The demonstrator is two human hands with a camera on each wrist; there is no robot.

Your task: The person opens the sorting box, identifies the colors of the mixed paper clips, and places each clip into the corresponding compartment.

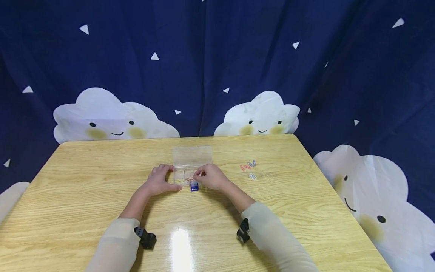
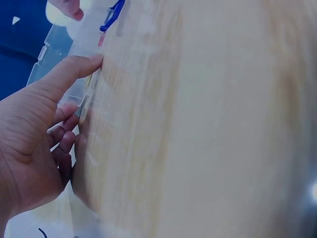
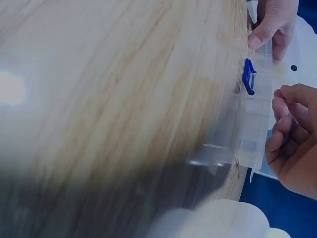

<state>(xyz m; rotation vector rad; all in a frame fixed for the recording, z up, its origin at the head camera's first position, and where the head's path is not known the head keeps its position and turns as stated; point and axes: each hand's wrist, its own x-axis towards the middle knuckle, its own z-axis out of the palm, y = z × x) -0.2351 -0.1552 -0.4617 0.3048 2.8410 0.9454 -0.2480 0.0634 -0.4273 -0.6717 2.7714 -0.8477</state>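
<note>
On the table (image 1: 85,173), near its far edge: box (image 1: 179,174), lid (image 1: 192,155) open on the far side. Left hand (image 1: 158,182) holds box's left end, thumb at front. Right hand (image 1: 211,176) over box, fingertips together beside red clip (image 1: 188,179); can't tell if pinching it. Loose clips (image 1: 247,167) well right; broad table nearside.

Free table (image 1: 166,211) before the box (image 1: 179,174); blue latch (image 1: 194,187) juts nearside; opened lid (image 1: 192,155) behind.

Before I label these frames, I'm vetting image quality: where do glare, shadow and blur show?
Head view: white glare streak on the pale wooden table, below the clear plastic box; left wrist view: wood grain blurred, bright spot at right edge; right wrist view: bright spot at left edge, dark shadow lower left.
</note>
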